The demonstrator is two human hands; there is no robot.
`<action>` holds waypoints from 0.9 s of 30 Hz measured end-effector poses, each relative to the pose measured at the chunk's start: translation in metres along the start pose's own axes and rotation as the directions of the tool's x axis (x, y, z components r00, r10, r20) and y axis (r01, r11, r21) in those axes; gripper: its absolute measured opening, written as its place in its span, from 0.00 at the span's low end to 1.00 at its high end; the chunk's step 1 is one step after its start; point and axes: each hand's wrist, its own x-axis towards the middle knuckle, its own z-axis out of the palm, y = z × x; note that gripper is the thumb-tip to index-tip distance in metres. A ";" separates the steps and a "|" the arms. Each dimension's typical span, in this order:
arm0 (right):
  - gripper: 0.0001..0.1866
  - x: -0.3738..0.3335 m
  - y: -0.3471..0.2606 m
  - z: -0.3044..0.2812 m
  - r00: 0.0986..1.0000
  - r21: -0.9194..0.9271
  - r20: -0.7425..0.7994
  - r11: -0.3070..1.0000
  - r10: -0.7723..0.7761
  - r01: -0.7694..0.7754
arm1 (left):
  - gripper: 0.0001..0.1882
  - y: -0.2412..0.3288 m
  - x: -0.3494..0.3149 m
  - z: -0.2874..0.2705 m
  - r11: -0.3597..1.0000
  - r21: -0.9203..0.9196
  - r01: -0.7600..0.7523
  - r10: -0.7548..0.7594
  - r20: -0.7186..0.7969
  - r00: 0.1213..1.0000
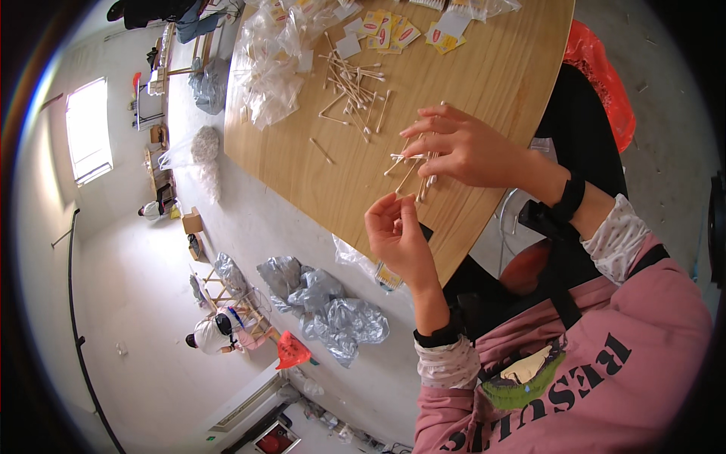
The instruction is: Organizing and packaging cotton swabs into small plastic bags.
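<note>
My left hand is closed at the near edge of the wooden table, its thumb and forefinger pinched at the end of a thin cotton swab. Just beyond it, my right hand reaches over a small group of cotton swabs with its fingers spread and slightly bent. White swab tips show under and beside those fingers; the palm side is hidden. Farther off lies a loose heap of cotton swabs, and one single swab rests apart to the left.
Clear plastic bags pile up at the table's far left. Yellow-and-white cards lie at the far edge. Grey plastic bags are on the floor at left, and a red bag is to the right. Another person sits in the background.
</note>
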 end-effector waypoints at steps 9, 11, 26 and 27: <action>0.04 -0.005 0.010 -0.005 0.999 -0.017 -0.001 0.999 0.039 -0.039 | 0.11 0.008 -0.032 -0.004 0.997 0.081 -0.004 -0.009 0.159 0.987; 0.06 -0.001 0.009 -0.005 0.999 -0.012 -0.005 0.999 0.040 -0.040 | 0.11 0.010 -0.047 0.000 0.901 0.389 -0.193 0.051 0.345 0.937; 0.03 0.001 -0.008 -0.003 1.000 -0.029 0.007 0.999 -0.026 0.026 | 0.05 0.004 -0.012 0.008 0.876 0.430 -0.219 0.186 0.118 0.975; 0.03 0.000 -0.008 -0.002 0.999 -0.036 0.001 0.999 -0.033 0.033 | 0.03 0.001 -0.011 0.008 0.915 0.369 -0.163 0.137 0.097 0.986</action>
